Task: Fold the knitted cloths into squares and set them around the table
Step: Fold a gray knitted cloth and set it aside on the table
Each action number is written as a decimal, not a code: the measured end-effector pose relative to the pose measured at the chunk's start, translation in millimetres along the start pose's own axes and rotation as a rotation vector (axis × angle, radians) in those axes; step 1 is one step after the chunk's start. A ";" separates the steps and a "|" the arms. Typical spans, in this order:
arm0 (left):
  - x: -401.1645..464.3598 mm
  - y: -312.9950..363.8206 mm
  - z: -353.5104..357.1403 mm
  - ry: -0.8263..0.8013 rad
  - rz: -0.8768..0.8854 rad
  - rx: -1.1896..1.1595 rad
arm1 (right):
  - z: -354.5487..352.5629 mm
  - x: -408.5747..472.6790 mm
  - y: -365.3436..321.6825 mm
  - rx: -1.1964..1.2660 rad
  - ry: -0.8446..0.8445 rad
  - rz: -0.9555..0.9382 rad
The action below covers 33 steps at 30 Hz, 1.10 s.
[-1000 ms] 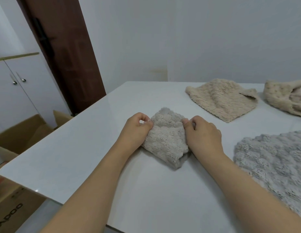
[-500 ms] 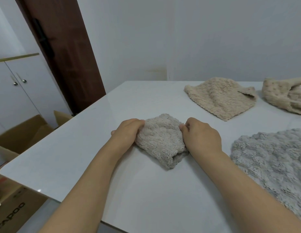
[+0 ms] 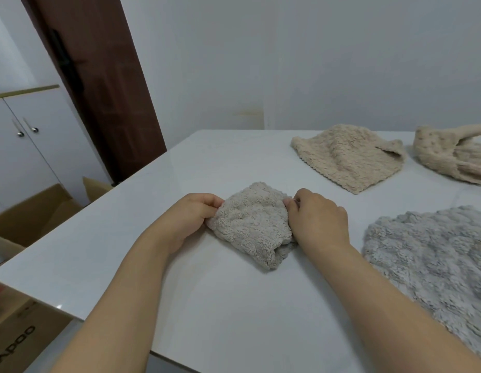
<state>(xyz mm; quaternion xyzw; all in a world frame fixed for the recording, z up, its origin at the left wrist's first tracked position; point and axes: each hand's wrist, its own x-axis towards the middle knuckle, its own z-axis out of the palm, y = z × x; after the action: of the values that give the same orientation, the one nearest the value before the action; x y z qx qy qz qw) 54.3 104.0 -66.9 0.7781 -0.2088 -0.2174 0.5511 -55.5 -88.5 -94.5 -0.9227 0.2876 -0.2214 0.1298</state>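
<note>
A small folded grey-beige knitted cloth (image 3: 254, 224) lies on the white table (image 3: 234, 305) in front of me. My left hand (image 3: 189, 216) pinches its left corner, fingers curled around the edge. My right hand (image 3: 318, 218) grips the cloth's right edge, fingers curled over it. A beige knitted cloth (image 3: 347, 156) lies flat farther back. A second beige cloth (image 3: 454, 157) sits bunched at the far right. A large light-grey fluffy cloth (image 3: 433, 262) is spread at my right.
The table's left edge (image 3: 80, 219) runs diagonally, with open cardboard boxes (image 3: 27, 216) on the floor beyond it. A dark brown door (image 3: 99, 84) and a white cabinet (image 3: 21, 146) stand at the left. A plain wall is behind the table.
Both hands slid the folded cloth slightly left and away. My left hand shifted from lying over the cloth's left corner to pinching it.
</note>
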 end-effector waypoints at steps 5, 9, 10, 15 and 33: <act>-2.7 -2.7 -8.9 -0.079 0.086 -0.097 | -2.6 0.6 1.2 0.067 -0.013 0.022; -3.3 -5.4 -19.5 -0.201 0.074 -0.185 | -4.6 -0.2 1.3 0.106 -0.028 0.028; -3.1 -5.8 -20.3 -0.209 0.057 -0.187 | -5.0 -0.3 1.0 0.115 -0.031 0.030; -4.5 -4.4 -17.1 -0.170 0.069 -0.043 | -6.1 0.2 0.8 0.128 -0.031 0.031; -6.5 1.3 -4.6 0.038 -0.013 0.125 | -3.1 0.6 1.4 0.085 -0.022 0.011</act>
<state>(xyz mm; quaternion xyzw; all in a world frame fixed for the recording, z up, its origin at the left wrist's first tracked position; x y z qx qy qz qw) 51.5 110.8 -63.6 0.8163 -0.2061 -0.1927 0.5040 -57.2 -90.3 -92.1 -0.9171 0.2817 -0.2225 0.1735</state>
